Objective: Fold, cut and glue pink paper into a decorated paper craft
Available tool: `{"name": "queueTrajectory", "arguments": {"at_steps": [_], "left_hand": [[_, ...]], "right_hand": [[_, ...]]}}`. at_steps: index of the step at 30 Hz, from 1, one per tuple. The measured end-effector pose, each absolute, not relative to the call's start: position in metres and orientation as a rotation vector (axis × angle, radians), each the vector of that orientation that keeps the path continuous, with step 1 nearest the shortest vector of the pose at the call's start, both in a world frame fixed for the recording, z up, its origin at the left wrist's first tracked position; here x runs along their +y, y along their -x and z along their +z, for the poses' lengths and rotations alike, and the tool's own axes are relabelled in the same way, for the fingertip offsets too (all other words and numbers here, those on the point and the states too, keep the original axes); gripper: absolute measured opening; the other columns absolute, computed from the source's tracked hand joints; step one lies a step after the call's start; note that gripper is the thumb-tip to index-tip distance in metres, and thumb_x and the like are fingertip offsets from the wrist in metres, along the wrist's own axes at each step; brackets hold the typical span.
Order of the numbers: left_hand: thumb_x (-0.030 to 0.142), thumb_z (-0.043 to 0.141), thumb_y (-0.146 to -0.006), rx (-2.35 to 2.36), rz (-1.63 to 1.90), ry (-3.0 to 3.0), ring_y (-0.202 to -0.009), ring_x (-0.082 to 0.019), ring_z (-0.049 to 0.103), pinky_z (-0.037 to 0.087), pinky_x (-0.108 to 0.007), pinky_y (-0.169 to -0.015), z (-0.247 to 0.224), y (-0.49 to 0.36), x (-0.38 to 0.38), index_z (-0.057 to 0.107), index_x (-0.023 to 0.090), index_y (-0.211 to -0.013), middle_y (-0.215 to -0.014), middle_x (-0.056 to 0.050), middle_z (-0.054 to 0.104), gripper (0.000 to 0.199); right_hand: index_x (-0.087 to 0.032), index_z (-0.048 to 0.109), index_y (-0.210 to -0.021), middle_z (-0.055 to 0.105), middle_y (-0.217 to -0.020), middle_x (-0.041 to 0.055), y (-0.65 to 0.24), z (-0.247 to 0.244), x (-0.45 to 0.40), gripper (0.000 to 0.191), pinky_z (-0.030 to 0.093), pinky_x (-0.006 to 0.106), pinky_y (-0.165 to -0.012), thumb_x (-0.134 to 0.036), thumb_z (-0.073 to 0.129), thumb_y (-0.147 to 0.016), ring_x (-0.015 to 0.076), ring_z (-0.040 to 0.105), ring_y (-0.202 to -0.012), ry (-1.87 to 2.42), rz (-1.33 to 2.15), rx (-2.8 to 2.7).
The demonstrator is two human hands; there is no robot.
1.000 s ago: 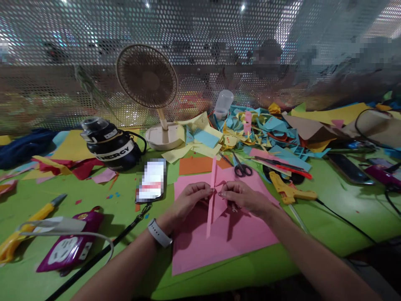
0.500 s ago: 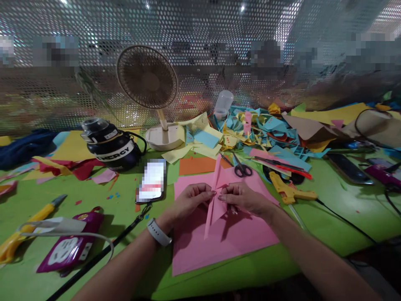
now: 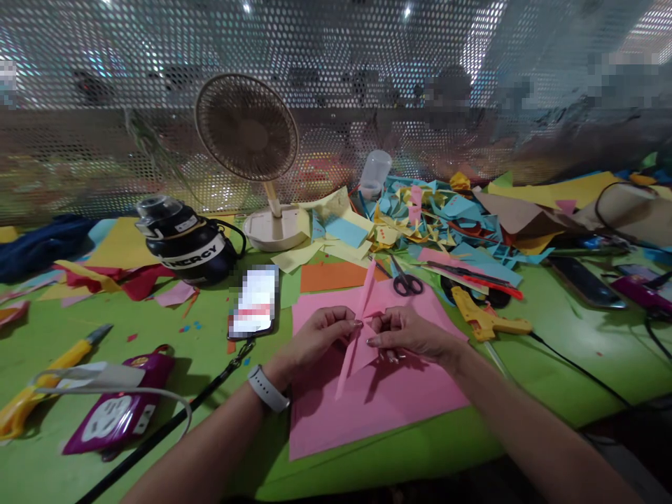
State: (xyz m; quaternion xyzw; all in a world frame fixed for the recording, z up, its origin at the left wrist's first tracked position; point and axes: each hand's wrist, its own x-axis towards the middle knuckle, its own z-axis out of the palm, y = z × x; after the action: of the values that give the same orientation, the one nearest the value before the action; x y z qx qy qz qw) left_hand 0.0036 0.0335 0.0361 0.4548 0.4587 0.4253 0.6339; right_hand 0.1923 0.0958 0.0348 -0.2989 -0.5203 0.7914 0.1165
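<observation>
Farthest to the left of the fingers, I see a yellow tool (image 3: 66, 365) with a grey tip, lying on the green bench (image 3: 556, 371), and just beside it a purple packet (image 3: 123, 406). Farther from me than these, and to the left of the fingers, there is a black flask (image 3: 186, 238), tilted. A lit phone (image 3: 255, 301) lies nearer to the left fingers, and a fan (image 3: 246, 133) stands beyond it.

My left hand (image 3: 318, 339) has its thumb and forefinger clamped on the pink folded paper (image 3: 368, 288). This paper is between my two hands, slanted, its upper end pointing away from me; its pointed flap goes toward the right fingers. Under both hands are flat pink sheets (image 3: 336, 427).

My right hand (image 3: 414, 334) has its thumb at the flap's right edge; I cannot tell if those fingers are closed on it. Beyond them lie scissors (image 3: 408, 283), and farther right a yellow glue gun (image 3: 488, 320), then a dark phone (image 3: 585, 283).
</observation>
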Motion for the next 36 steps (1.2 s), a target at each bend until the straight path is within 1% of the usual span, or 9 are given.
{"name": "queueTrajectory", "arguments": {"at_steps": [2,5,7,9,15,20,23,29,36], "left_hand": [[0.045,0.064,-0.075,1.054,1.000,-1.034,-0.057,-0.010,0.044,0.036,-0.024,-0.056,0.034,-0.006,0.033,0.052,0.018,-0.063,-0.060,0.003,0.049,0.032],[0.050,0.065,-0.075,1.065,0.990,-1.084,-0.051,-0.008,0.038,0.030,-0.023,-0.050,0.028,-0.009,0.033,0.048,0.017,-0.060,-0.055,0.005,0.044,0.040],[0.053,0.068,-0.072,1.078,0.955,-1.131,-0.051,-0.008,0.037,0.028,-0.023,-0.049,0.024,-0.009,0.034,0.051,0.016,-0.061,-0.055,0.004,0.046,0.042],[0.054,0.068,-0.072,1.084,0.930,-1.151,-0.052,-0.009,0.039,0.029,-0.023,-0.050,0.022,-0.009,0.035,0.055,0.015,-0.065,-0.057,0.003,0.048,0.042],[0.053,0.067,-0.073,1.065,0.912,-1.124,-0.053,-0.008,0.039,0.030,-0.023,-0.051,0.025,-0.009,0.035,0.060,0.013,-0.071,-0.061,0.002,0.051,0.041],[0.053,0.068,-0.071,1.081,0.948,-1.102,-0.054,-0.008,0.039,0.030,-0.023,-0.052,0.026,-0.010,0.036,0.057,0.014,-0.068,-0.059,0.002,0.049,0.041],[0.054,0.067,-0.071,1.126,0.936,-1.098,-0.052,-0.008,0.037,0.028,-0.023,-0.050,0.028,-0.009,0.036,0.055,0.015,-0.066,-0.057,0.003,0.047,0.041],[0.046,0.068,-0.070,1.148,0.898,-1.070,-0.054,-0.009,0.039,0.030,-0.023,-0.052,0.032,-0.007,0.036,0.055,0.015,-0.066,-0.059,0.003,0.049,0.034],[0.037,0.069,-0.064,1.191,0.889,-0.975,-0.047,-0.007,0.035,0.025,-0.023,-0.047,0.037,-0.007,0.034,0.053,0.016,-0.056,-0.050,0.004,0.045,0.028]], "right_hand": [[-0.015,0.053,-0.069,0.059,-0.051,-0.0055,-0.192,0.036,0.095,0.029,0.042,0.016,-0.043,-0.025,0.079,-0.064,0.0055,0.054,-0.043,0.885,2.325,-1.546],[-0.013,0.055,-0.067,0.058,-0.050,-0.0052,-0.191,0.037,0.094,0.025,0.040,0.016,-0.040,-0.026,0.076,-0.067,0.0050,0.052,-0.040,0.889,2.320,-1.636],[-0.013,0.055,-0.067,0.058,-0.049,-0.0052,-0.191,0.038,0.094,0.024,0.039,0.015,-0.038,-0.026,0.075,-0.069,0.0046,0.050,-0.038,0.898,2.313,-1.669],[-0.014,0.055,-0.069,0.058,-0.050,-0.0055,-0.190,0.039,0.094,0.023,0.039,0.015,-0.038,-0.026,0.075,-0.068,0.0045,0.050,-0.038,0.914,2.306,-1.664],[-0.016,0.052,-0.072,0.057,-0.053,-0.0070,-0.189,0.033,0.094,0.027,0.040,0.014,-0.040,-0.024,0.077,-0.065,0.0037,0.050,-0.040,0.938,2.307,-1.567],[-0.014,0.056,-0.076,0.057,-0.048,-0.0065,-0.187,0.032,0.094,0.021,0.037,0.015,-0.036,-0.031,0.068,-0.073,0.0044,0.049,-0.036,0.951,2.277,-1.569],[-0.014,0.056,-0.075,0.058,-0.048,-0.0061,-0.187,0.033,0.095,0.018,0.036,0.014,-0.037,-0.029,0.066,-0.073,0.0042,0.049,-0.037,0.948,2.257,-1.602],[-0.015,0.055,-0.075,0.058,-0.050,-0.0054,-0.189,0.035,0.095,0.013,0.037,0.015,-0.039,-0.026,0.063,-0.075,0.0041,0.050,-0.040,0.916,2.256,-1.646],[-0.017,0.052,-0.073,0.056,-0.052,-0.0064,-0.188,0.036,0.093,0.013,0.036,0.015,-0.038,-0.025,0.063,-0.075,0.0044,0.047,-0.040,0.923,2.254,-1.729]]}}
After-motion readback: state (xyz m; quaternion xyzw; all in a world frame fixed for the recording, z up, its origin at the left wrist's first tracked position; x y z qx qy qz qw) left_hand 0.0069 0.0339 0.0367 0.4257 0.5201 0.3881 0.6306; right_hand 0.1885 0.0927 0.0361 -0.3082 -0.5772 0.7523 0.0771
